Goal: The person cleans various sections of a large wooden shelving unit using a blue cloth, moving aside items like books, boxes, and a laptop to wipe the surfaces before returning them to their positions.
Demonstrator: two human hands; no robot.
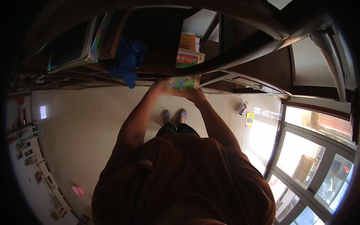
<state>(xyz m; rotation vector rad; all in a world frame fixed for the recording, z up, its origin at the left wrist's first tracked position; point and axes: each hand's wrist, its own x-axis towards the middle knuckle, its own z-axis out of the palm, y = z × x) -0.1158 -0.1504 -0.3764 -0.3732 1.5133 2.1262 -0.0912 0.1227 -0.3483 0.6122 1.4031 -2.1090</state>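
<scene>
A magazine [184,83] with a green and red illustrated cover lies on top of other printed matter, partly crossed by a dark curved wooden bar. My right hand [196,96] grips its near right corner, fingers closed round the edge. At the near left corner is my left hand [160,87], smeared by motion, so its fingers cannot be made out. Farther in, behind the magazine, sit an orange book [188,40] and some pale pages.
A blue cloth [129,56] hangs over the dark furniture at left, beside a dark flat-sided device [71,48]. On the tiled floor [90,123] lie a yellow card-like item [249,120], a small dark-and-white object [243,108] and a pink item [77,190]. Glass doors [300,157] stand at right.
</scene>
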